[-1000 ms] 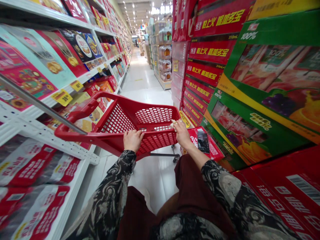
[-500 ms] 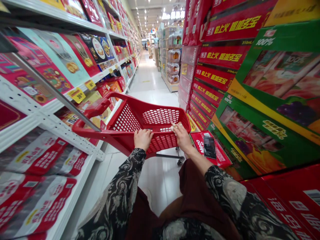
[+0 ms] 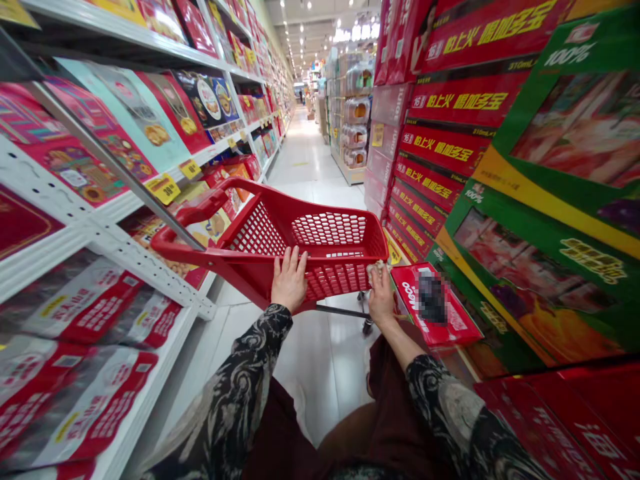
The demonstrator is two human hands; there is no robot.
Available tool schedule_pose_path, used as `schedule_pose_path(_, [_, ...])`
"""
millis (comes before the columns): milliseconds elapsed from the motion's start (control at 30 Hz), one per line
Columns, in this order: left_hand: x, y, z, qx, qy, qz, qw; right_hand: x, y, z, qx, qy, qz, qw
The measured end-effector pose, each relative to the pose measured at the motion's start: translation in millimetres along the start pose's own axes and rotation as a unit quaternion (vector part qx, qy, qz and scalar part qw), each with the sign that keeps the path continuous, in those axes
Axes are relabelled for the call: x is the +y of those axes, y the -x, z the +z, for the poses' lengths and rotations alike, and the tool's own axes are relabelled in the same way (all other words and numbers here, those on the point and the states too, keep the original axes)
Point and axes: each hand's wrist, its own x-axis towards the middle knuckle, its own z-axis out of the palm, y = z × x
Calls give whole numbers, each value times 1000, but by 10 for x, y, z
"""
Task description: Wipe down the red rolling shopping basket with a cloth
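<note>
A red plastic shopping basket cart (image 3: 330,233) stands in a supermarket aisle in front of me, with nothing visible inside it. My left hand (image 3: 289,280) rests on its near rim with fingers stretched up over the edge. My right hand (image 3: 381,293) is closed round a small pale wad, perhaps a cloth or tissue, pressed against the basket's near right corner. A red box (image 3: 433,313) on the stacked cartons lies just right of that hand.
White shelves (image 3: 115,207) of boxed sweets and price tags run along the left. Stacked red and green drink cartons (image 3: 500,167) wall the right side. The pale tiled aisle floor (image 3: 310,160) stretches ahead past further pallets. My patterned sleeves and dark red skirt fill the bottom.
My left hand's fingers have uncurled and now lie stretched over the rim. My right hand has dropped from the rim's top to the basket's outer corner. The view shifted slightly forward.
</note>
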Motion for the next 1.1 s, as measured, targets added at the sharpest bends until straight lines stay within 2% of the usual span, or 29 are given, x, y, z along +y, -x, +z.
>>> schedule_pose_path(167, [59,81,5,-17,-19,-10,1000,120,311,265,-12,8,51,999])
schedule_pose_path(300, [89,101,-4,-23,-36,-14,999,52,411,205,-8,-13,36,999])
schedule_pose_path(367, [96,107,-2,-20,-42,-17,999,-53,325,68,5,-21,8,1000])
schedule_pose_path(467, [110,118,9,-13,-41,-19,999,-272,39,-146,45,-31,-69,996])
schedule_pose_path(600, [129,179,41,-4,-32,-22,999,-482,-270,-209,40,-10,-170,985])
schedule_pose_path(700, [124,260,69,-1,-25,-4,1000,-454,-227,-109,17,-3,-202,979])
schedule_pose_path(833, [124,346,86,0,-22,10,1000,-283,48,23,-31,-16,-237,971])
schedule_pose_path(933, [137,402,98,-3,-19,17,1000,-252,158,18,-82,-20,-262,961])
schedule_pose_path(1000, [135,466,123,-11,-16,27,999,-329,100,-55,-95,-32,-281,954])
schedule_pose_path(1100, [101,601,192,-32,-13,22,999,-554,-172,-210,-43,-62,-301,951])
